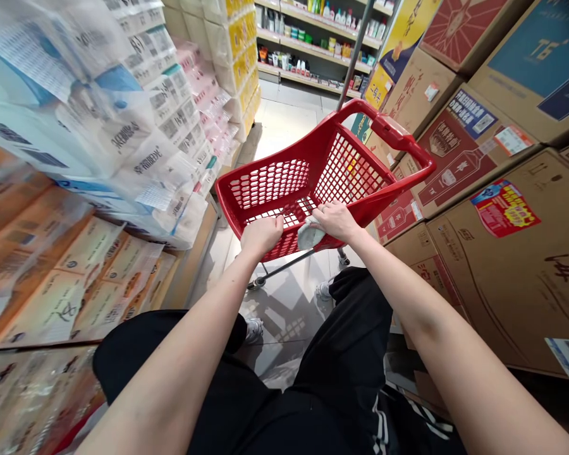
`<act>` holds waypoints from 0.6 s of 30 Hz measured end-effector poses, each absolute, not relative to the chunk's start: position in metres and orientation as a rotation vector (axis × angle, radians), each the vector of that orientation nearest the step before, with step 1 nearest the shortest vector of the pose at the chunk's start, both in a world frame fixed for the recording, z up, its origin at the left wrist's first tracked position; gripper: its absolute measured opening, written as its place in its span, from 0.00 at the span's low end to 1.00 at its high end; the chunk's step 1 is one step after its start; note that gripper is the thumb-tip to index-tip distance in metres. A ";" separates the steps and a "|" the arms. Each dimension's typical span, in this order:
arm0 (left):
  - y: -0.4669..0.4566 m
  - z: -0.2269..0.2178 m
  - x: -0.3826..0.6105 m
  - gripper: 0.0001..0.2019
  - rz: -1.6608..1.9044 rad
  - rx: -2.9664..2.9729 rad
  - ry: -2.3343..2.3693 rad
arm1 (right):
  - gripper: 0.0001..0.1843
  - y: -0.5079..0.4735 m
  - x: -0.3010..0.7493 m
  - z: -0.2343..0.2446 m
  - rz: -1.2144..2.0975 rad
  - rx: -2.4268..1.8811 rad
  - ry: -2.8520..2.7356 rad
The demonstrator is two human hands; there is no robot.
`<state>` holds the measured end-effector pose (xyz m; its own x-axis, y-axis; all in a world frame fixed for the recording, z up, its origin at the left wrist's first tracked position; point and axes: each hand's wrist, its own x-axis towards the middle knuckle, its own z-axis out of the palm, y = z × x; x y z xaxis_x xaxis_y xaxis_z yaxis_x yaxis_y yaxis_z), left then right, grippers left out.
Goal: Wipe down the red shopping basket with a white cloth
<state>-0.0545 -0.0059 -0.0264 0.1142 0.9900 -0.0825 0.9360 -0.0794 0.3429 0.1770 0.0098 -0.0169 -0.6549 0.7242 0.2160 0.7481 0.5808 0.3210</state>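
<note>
A red plastic shopping cart with lattice walls stands in front of me, turned sideways, its handle at the upper right. Nothing shows in its basket. My left hand is closed around the near side rim, fingers curled over it. Farther right on the same side, my right hand presses a pale, crumpled cloth against the red plastic. Its fingers are bent over the cloth and the rim. The undersides of both hands are hidden.
Stacked tissue packs line the left side close by. Cardboard cartons rise on the right, near the cart handle. Beyond the cart, a shelf holds bottles and tubes. My feet are on the tiled floor.
</note>
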 end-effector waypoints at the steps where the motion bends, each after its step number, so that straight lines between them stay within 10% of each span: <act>1: -0.006 -0.026 -0.054 0.32 0.237 2.086 1.890 | 0.24 0.009 0.176 -0.018 -0.600 -1.281 -2.731; 18: -0.011 -0.023 -0.053 0.33 0.205 2.064 1.954 | 0.29 -0.008 0.120 -0.038 -0.442 -1.599 -2.291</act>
